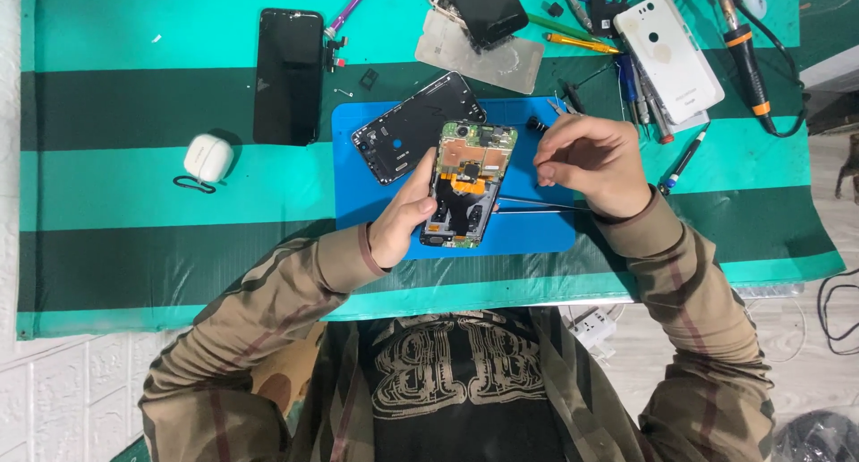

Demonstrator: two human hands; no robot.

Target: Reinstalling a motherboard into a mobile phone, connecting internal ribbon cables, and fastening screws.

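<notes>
An opened phone [469,183] is gripped upright in the left hand [404,219] over the blue mat [537,229]. The right hand [592,162] is pinched shut, apparently on something tiny; careful placement is likely called for.

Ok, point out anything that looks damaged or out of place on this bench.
The opened phone with bare green circuit board in the left hand has no back. Its likely black back frame lies askew on the blue mat. The right hand hovers closed beside it. Nothing is spilled.
</notes>
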